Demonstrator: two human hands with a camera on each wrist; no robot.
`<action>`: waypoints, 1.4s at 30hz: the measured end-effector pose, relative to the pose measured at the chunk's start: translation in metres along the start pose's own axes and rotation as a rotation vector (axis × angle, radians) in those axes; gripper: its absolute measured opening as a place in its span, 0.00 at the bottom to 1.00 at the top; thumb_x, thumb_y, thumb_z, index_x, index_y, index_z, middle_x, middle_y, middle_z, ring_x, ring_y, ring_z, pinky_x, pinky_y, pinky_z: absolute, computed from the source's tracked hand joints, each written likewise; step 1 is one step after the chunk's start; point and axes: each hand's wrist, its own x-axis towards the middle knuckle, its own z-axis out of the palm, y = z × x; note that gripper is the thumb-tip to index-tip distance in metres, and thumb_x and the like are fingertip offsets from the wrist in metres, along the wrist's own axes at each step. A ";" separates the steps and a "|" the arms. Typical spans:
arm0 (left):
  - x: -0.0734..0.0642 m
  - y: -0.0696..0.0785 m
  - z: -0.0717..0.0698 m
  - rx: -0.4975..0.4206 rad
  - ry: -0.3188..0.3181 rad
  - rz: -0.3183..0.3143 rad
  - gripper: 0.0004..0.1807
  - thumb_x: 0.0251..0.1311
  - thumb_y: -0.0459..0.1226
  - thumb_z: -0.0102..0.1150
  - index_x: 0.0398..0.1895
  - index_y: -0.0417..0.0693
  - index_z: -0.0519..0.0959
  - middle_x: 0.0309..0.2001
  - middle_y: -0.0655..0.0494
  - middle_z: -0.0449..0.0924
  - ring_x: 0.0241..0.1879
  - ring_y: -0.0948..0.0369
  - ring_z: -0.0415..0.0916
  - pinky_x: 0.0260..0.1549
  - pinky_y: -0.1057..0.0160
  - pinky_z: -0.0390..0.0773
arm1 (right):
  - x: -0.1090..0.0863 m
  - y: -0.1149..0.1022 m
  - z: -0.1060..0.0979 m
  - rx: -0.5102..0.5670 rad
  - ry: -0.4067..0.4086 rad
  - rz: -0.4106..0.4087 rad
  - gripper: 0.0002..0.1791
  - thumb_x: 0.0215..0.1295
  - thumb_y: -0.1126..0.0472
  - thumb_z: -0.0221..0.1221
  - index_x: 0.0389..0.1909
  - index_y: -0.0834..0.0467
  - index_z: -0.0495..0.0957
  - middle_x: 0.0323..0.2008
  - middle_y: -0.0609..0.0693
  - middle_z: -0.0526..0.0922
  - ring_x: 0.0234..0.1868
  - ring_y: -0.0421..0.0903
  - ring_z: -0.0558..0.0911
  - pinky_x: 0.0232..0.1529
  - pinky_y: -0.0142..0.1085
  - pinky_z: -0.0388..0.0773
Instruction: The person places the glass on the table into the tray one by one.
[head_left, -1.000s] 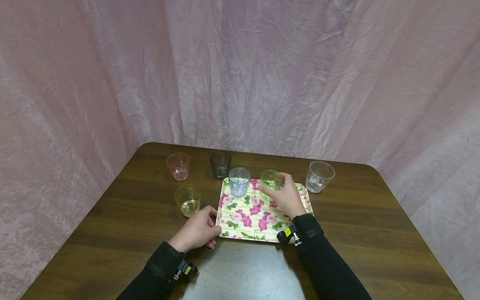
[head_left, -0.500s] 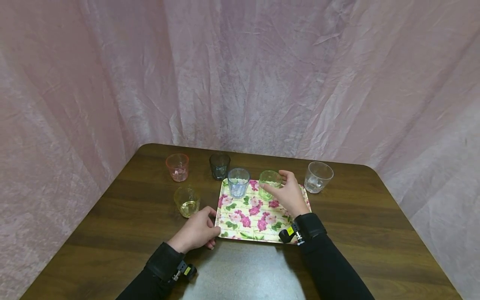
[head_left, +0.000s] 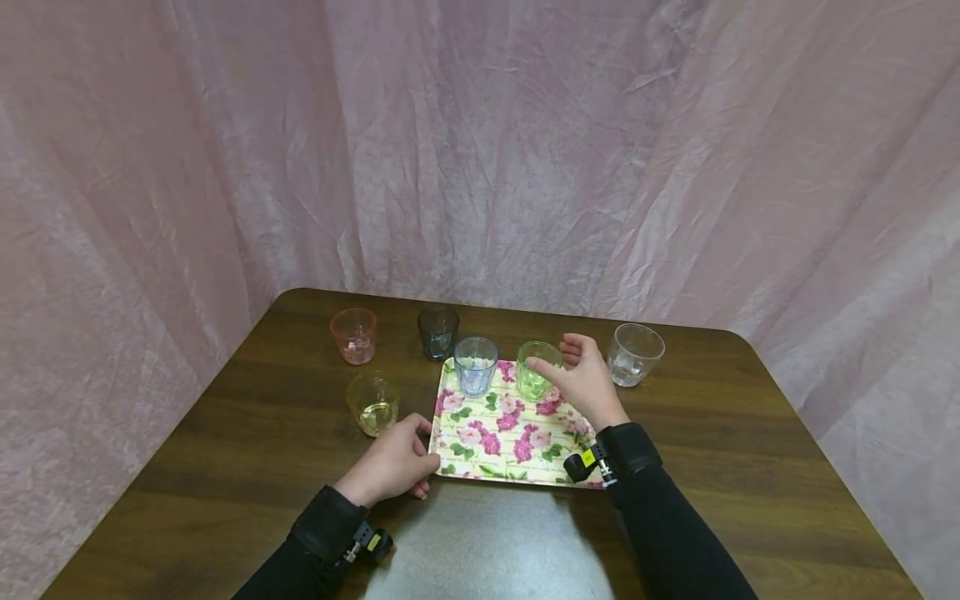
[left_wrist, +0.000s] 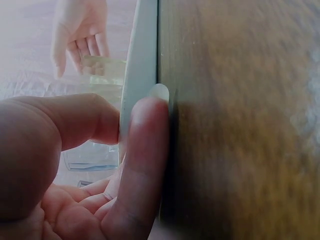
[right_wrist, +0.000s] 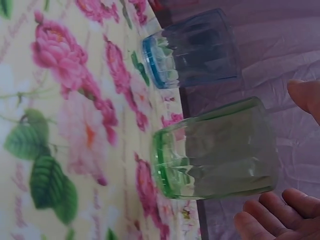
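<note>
A flowered tray (head_left: 498, 450) lies on the table, and my left hand (head_left: 392, 460) pinches its left edge near the front corner. In the left wrist view, the thumb and a finger (left_wrist: 145, 150) meet at the pale tray rim (left_wrist: 136, 65). Toward the back of the tray stands a light green glass (head_left: 531, 385), upright. My right hand (head_left: 588, 382) is beside it with thumb and fingers spread; the right wrist view shows the fingers (right_wrist: 265, 215) apart from the green glass (right_wrist: 220, 155). Left of that glass, a blue glass (head_left: 474, 380) stands on the tray.
A yellow glass (head_left: 373, 408) stands on the table just beyond the left hand. Farther back are a pink glass (head_left: 354, 337) and a dark grey glass (head_left: 438, 335). Right of the tray is a clear glass (head_left: 633, 357). A pinkish curtain (head_left: 480, 167) hangs behind the table.
My right hand has let go of the green glass and moved a little right, its fingers spreading. The green glass stays on the tray, and the left hand keeps its place.
</note>
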 end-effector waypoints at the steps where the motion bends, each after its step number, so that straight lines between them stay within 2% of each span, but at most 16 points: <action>1: 0.000 0.000 0.000 -0.003 0.001 0.005 0.24 0.62 0.25 0.63 0.62 0.33 0.73 0.28 0.46 0.80 0.17 0.58 0.81 0.18 0.59 0.87 | 0.000 -0.001 -0.001 0.004 -0.002 -0.001 0.54 0.70 0.42 0.73 0.84 0.61 0.55 0.79 0.64 0.66 0.81 0.63 0.68 0.84 0.55 0.67; 16: -0.001 0.001 0.000 -0.012 -0.002 0.027 0.24 0.61 0.24 0.63 0.61 0.32 0.73 0.28 0.45 0.79 0.17 0.58 0.81 0.18 0.58 0.87 | 0.002 -0.011 -0.019 0.036 0.009 -0.018 0.55 0.70 0.40 0.73 0.85 0.61 0.54 0.79 0.64 0.65 0.82 0.63 0.67 0.85 0.54 0.67; 37: 0.001 0.000 0.000 -0.002 0.001 0.006 0.24 0.62 0.25 0.64 0.62 0.34 0.74 0.28 0.46 0.79 0.17 0.58 0.81 0.18 0.58 0.87 | -0.003 -0.019 -0.045 0.051 0.040 0.001 0.58 0.68 0.36 0.73 0.86 0.57 0.52 0.82 0.61 0.63 0.83 0.60 0.65 0.85 0.52 0.67; 42: 0.001 0.000 0.000 -0.002 -0.001 0.005 0.24 0.62 0.25 0.64 0.62 0.34 0.73 0.28 0.46 0.79 0.18 0.57 0.81 0.18 0.58 0.87 | -0.005 -0.020 -0.050 0.044 0.047 -0.025 0.58 0.69 0.37 0.72 0.87 0.58 0.51 0.82 0.62 0.63 0.83 0.60 0.65 0.85 0.53 0.66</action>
